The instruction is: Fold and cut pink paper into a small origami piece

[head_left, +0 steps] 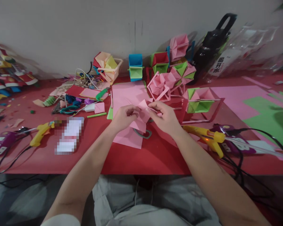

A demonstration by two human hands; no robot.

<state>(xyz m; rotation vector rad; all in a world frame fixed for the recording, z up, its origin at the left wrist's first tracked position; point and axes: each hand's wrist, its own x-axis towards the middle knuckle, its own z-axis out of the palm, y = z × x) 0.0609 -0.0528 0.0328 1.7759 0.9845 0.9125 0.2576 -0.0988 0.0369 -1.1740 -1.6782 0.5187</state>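
Observation:
Between my two hands is a folded piece of pink paper [141, 118], held above larger pink sheets [129, 91] on the red table. My left hand [126, 116] pinches its left side with thumb and fingers. On the right, my right hand [162, 116] has thumb and index finger closed on the paper's upper right edge. Partly under the paper, a grey-green scissors handle [145, 134] shows; its blades are hidden. Folded paper boxes on stick-like frames, such as a pink and green one [200, 99], stand beyond and right of my hands.
A yellow glue gun [206, 136] with cables lies by my right forearm. Another glue gun [42, 131] and a phone [70, 135] lie at left. A black bottle [206, 50] and clear plastic bottles [235, 53] stand at the back right. Craft scraps [80, 88] pile up at back left.

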